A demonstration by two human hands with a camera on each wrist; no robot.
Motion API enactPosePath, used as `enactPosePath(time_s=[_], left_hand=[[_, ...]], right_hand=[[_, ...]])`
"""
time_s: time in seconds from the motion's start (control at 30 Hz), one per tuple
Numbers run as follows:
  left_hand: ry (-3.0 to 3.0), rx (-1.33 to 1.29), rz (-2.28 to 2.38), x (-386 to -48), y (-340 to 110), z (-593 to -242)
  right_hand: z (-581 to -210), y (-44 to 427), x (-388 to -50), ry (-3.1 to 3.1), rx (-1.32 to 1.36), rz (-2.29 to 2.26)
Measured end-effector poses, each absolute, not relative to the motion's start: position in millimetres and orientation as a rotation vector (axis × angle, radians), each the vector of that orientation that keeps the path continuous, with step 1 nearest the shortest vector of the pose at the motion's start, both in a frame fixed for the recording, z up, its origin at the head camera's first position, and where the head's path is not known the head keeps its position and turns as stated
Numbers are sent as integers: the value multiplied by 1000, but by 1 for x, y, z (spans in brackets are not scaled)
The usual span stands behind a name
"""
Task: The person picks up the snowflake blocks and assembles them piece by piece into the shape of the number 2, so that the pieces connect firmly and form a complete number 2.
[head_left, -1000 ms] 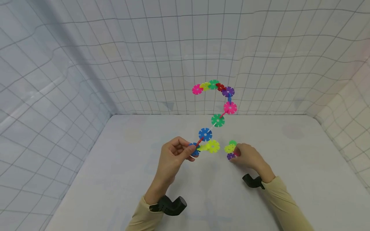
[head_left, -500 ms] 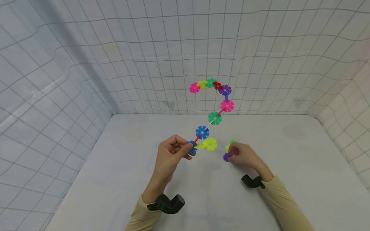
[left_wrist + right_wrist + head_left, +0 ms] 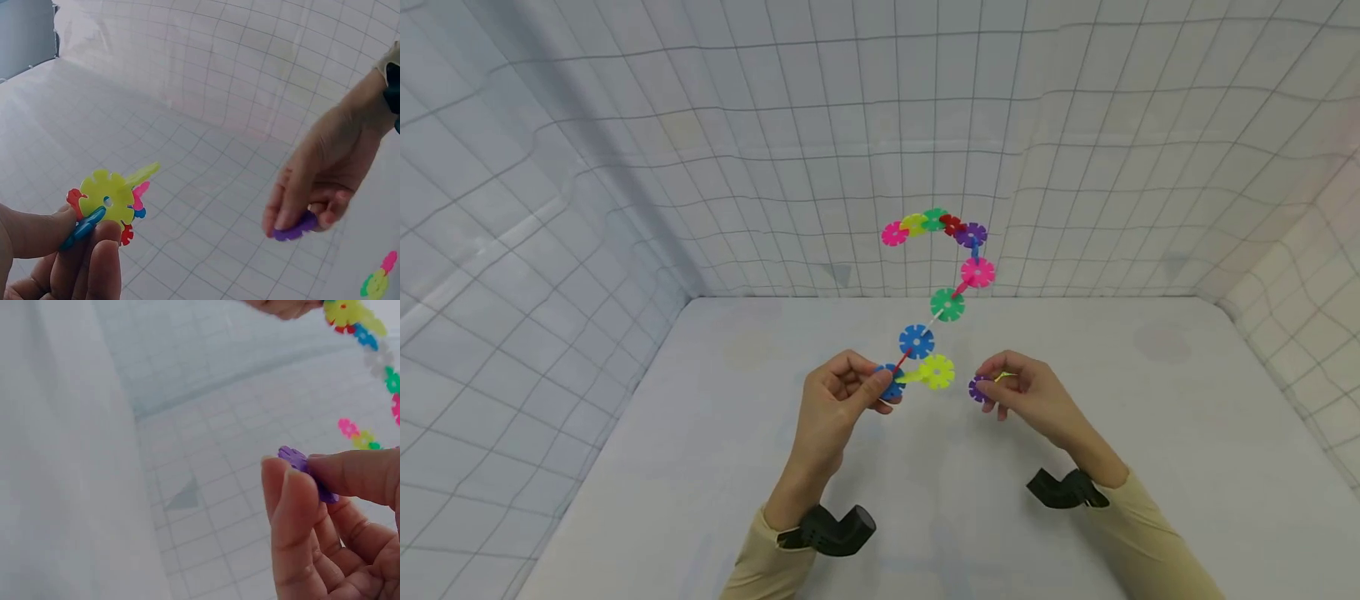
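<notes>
The head view looks forward and down from above; both wrist views, nearer, share the purple snowflake disc (image 3: pixel 975 390).

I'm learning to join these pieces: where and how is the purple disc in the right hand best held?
I'd pinch the purple disc by its flat faces, on the right half, from the right, as the right hand does. It is thin with a notched edge, so this should leave its left notches free towards the lower yellow disc.

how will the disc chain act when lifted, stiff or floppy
Probably fairly stiff: the disc chain juts out from the left hand, apparently unsupported. Likely light, since its discs look thin. It might come apart where slotted edges meet.
</notes>
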State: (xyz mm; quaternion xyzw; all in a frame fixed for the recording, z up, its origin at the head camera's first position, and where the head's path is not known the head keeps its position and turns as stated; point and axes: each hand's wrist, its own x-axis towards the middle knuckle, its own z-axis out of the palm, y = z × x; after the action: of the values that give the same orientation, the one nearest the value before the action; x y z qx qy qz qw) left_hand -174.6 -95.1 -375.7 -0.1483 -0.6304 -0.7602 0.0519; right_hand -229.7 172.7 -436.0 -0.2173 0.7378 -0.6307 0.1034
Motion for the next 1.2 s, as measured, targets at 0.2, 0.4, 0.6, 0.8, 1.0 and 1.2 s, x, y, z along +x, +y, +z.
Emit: enactPosePath(time_s=[0.2,0.4,0.6,0.8,1.0,1.2], left_hand=[[-1915,-452,-2335,-173,-95,-374],[-1921,-470,-2349,-171,-94,-374],[-1954,-497,-2360,-168,-92,-375],[-1957,-547,-2384,-167,-89,-375],[-1980,-563,-2393,-167,-87,-375],[-1986,-584,-2403,-167,-86,-376]], right_hand=[[-403,172,-205,2022,-750,-2031],[-386,174,-191,1913,-776,-2188],[-382,172,-185,1933,-769,-2268],[-380,170,-179,2021,-845,-2316],[-380,168,-175,2030,-920,-2357],[-381,168,-174,1972,-1014,-2356]])
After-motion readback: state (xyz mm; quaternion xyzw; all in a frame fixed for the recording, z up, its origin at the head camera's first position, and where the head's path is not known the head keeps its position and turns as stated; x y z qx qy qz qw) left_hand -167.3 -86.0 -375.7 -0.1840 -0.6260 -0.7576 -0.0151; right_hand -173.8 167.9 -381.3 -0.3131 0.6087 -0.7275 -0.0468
